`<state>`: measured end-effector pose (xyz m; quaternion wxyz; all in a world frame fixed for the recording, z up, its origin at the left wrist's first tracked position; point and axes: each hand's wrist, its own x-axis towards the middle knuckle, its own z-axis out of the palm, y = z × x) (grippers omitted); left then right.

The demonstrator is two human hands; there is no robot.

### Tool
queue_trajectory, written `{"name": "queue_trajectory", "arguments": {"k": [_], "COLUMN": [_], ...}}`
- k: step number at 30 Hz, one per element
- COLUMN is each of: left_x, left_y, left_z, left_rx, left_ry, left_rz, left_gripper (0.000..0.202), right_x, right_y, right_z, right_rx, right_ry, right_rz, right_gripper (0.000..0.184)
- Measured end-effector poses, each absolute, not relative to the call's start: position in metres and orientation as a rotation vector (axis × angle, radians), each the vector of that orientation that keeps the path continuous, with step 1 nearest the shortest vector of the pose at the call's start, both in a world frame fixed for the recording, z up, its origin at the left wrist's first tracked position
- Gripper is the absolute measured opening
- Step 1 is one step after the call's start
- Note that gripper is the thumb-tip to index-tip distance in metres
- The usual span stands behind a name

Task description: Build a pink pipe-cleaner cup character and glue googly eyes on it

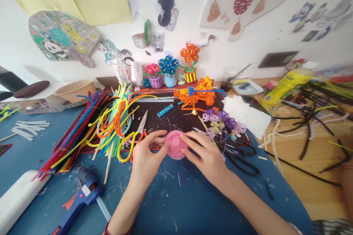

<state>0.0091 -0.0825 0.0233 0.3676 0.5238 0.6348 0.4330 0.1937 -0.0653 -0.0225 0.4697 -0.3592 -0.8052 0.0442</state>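
Note:
A round pink disc of coiled pipe cleaner (176,145) stands tilted at the middle of the dark mat (171,121). My left hand (147,154) pinches its left edge, and my right hand (205,154) presses on its right side with the fingers spread over the coils. Just beyond my left hand lie small scissors with orange handles (140,132), partly hidden by my fingers. A yellow pipe cleaner loop (124,148) lies left of that hand. Purple pipe-cleaner flowers (222,121) lie beyond my right hand.
Long multicoloured pipe cleaners (110,125) lie heaped at left. Orange pipe-cleaner flowers (194,93), black scissors (241,159) and a blue glue gun (82,194) lie around the mat. Potted pipe-cleaner flowers (168,69) stand at the back against a decorated wall.

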Motion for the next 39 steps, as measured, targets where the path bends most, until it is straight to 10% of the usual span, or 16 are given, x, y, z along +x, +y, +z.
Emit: {"name": "queue_trajectory", "arguments": {"k": [39], "left_x": [0.009], "left_y": [-0.080], "left_z": [0.029], "left_rx": [1.163], "left_ry": [1.519], "left_rz": [1.072], "left_gripper": [0.050], "right_x": [0.182], "right_y": [-0.069], "right_z": [-0.014], "right_rx": [-0.774], "right_ry": [-2.243], "right_rz": [-0.029], "right_gripper": [0.041]}}
